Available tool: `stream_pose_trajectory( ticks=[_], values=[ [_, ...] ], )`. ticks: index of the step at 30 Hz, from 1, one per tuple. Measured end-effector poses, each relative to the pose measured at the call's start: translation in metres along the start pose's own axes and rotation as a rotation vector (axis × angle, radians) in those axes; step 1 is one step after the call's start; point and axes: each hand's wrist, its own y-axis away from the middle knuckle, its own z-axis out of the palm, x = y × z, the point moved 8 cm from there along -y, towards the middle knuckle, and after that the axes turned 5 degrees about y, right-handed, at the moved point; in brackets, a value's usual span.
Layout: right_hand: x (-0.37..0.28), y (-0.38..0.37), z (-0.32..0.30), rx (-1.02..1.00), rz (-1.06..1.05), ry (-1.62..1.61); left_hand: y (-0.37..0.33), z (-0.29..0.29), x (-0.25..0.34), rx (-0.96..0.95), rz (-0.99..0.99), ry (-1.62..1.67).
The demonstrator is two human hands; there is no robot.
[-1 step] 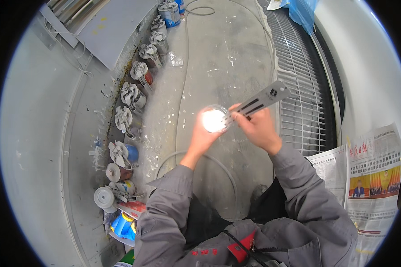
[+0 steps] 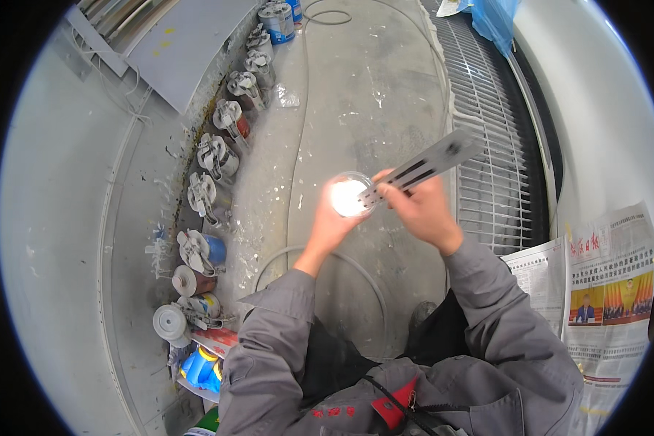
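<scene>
My left hand (image 2: 333, 222) is wrapped round a clear cup (image 2: 353, 174) held out in front of me over the floor. Bright white paint-like liquid (image 2: 346, 198) fills much of it, its surface washed out by glare. In my right hand (image 2: 423, 212) is a flat grey mixing stick (image 2: 437, 157) with dark slots and holes, pinched between thumb and fingers. The stick slants down to the left, its lower end inside the cup. Its upper end is blurred and points to the upper right. How deep the tip sits is hidden by the glare.
Several lidded paint cans (image 2: 216, 156) line the left wall. A hose (image 2: 305, 109) runs along the grey floor (image 2: 370, 94). On the right are a metal floor grating (image 2: 490, 145), a white curved panel (image 2: 596, 94), newspaper sheets (image 2: 607, 291) and blue plastic film (image 2: 494, 22).
The stick has shifted slightly within the cup, its upper end moving a little up and to the right. My left hand and the cup stay almost still.
</scene>
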Motion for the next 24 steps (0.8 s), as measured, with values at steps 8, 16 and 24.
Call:
stream_pose_trajectory(
  ticks=[8,16,24],
  values=[
    [0.009,0.005,0.007,-0.059,0.066,-0.029,0.002,0.003,-0.01,-0.035,-0.02,0.055],
    [-0.014,0.002,0.002,-0.024,-0.196,0.083,0.002,0.008,-0.008,-0.091,-0.039,0.049],
    [-0.032,0.001,-0.005,-0.375,0.171,-0.119,0.036,0.021,0.023,-0.213,-0.127,-0.066]
  ],
)
